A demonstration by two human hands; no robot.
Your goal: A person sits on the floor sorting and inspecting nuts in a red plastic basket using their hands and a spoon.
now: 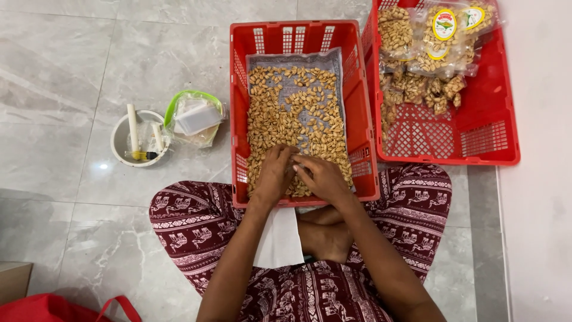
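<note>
Item: nuts [292, 113], loose on grey paper in the red crate [298, 33] before my knees. My left hand [275, 173] and right hand [322, 176] rest on the near pile, fingers curled; whether they pinch nuts I cannot tell. Second crate [488, 137], right, holds bagged nuts [429, 53]. White bowl [122, 140], left.

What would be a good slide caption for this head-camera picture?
Seated cross-legged, a person's left hand and right hand sort loose peanuts in a red plastic crate.
</note>
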